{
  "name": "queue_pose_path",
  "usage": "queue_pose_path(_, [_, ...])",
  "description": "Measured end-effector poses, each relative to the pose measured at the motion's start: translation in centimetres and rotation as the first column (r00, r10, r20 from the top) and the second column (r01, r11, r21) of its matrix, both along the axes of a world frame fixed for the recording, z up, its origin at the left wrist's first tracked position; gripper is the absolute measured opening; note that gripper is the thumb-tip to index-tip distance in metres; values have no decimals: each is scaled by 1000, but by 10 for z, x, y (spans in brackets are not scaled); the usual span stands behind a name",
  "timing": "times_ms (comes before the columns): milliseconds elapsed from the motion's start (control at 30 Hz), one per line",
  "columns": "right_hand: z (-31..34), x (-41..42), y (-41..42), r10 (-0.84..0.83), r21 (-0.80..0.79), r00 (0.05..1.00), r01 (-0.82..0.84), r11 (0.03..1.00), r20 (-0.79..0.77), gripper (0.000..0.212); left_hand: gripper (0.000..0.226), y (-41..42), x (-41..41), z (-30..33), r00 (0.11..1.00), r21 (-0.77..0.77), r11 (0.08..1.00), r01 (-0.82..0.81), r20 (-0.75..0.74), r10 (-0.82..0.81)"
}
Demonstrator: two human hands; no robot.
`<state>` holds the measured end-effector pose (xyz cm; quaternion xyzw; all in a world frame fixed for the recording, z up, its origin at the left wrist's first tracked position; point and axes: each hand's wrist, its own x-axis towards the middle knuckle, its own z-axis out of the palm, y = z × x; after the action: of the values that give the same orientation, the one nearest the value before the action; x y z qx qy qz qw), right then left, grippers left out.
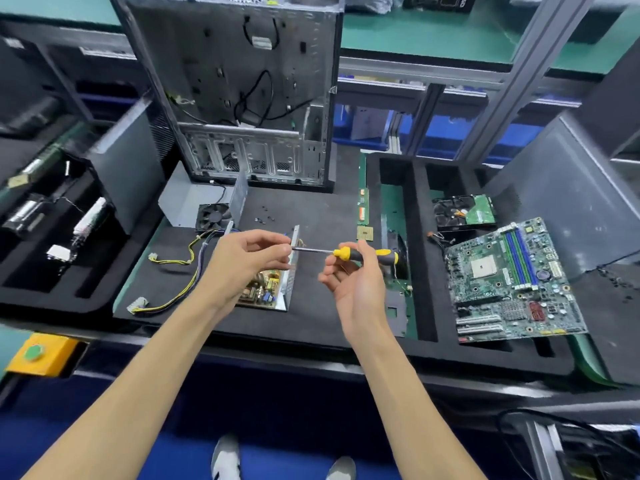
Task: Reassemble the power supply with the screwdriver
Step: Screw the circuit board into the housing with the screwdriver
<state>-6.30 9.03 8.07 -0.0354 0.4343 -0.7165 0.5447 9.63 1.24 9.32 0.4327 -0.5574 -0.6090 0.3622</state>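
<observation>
Where fingers (282, 249) pinch: screwdriver (346, 252) tip.

Both bare forearms reach forward from the bottom corners, converging toward the middle. Left hand (247, 259) raised, back toward the camera, fingers curled, fingertips pinched together at the tip of the screwdriver (349, 252). Right hand (353, 277) turned palm-up, wrist bent back, thumb and curled fingers gripping the handle near its front end. Hands near each other, not touching.
</observation>
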Motion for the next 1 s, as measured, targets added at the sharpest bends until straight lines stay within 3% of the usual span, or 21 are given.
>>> queue_pose_path(600, [7,188,-86,-100,13,995,99,995,1,31,5,-90,183,10,995,-94,990,100,33,-97])
queue_pose_path(1000, [2,245,-120,-87,33,996,88,996,-25,32,6,-124,241,0,996,-50,995,87,18,-86])
